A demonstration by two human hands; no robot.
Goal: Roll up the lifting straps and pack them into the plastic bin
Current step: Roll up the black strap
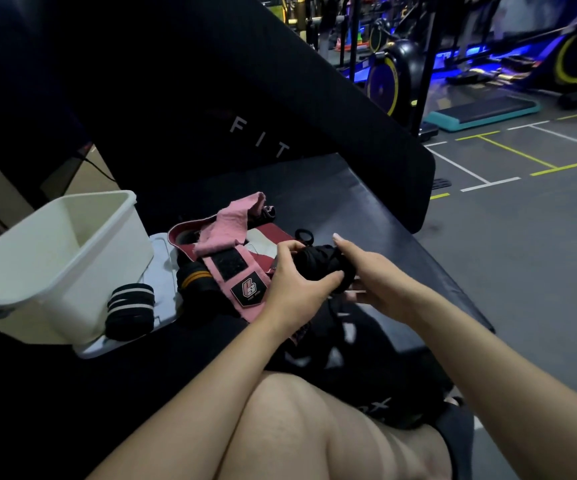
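Grip: left hand (pixel 294 282) and right hand (pixel 372 275) both clasp the black strap (pixel 321 263), half-rolled above the bench (pixel 366 202).
Technique: keep the coil taut, edges aligned.
Bin (pixel 55 258): left, well apart.

Single head view, worn on my head, angled forward and down, close over my knee (pixel 314 427) and the black bench (pixel 366 202); gym floor (pixel 522 237) recedes to the right.
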